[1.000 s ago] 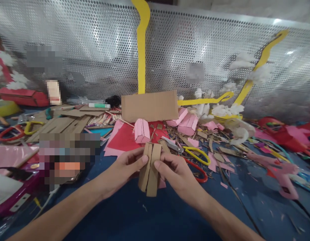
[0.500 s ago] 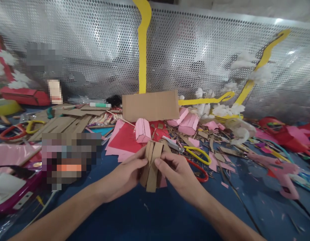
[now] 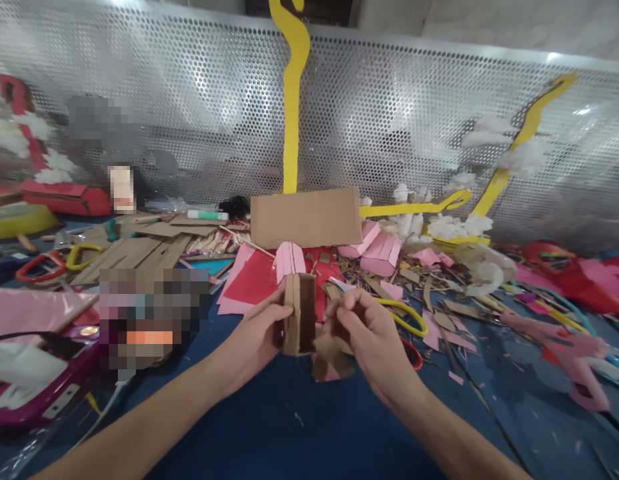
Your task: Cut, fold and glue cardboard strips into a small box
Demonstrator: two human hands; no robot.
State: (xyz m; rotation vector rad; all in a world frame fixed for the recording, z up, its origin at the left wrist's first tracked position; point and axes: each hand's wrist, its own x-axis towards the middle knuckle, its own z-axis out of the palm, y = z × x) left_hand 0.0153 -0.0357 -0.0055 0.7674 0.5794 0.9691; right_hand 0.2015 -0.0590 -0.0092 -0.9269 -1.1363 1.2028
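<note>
I hold a scored strip of brown cardboard between both hands above the blue table. My left hand pinches its left panels, which now stand folded into a narrow upright channel. My right hand grips the right end of the strip, bent down and blurred. Just behind the cardboard lies a pink folded paper piece with dark lines, on a red sheet.
A larger cardboard rectangle leans at the back, with pink folded shapes to its right. Yellow-handled scissors lie right of my hands. Cardboard strips, a glue stick, paper scraps and a perforated metal screen surround them.
The flat scored strip has been folded along its lines into a channel. Both hands rose a little and my right hand bent its end downward.
</note>
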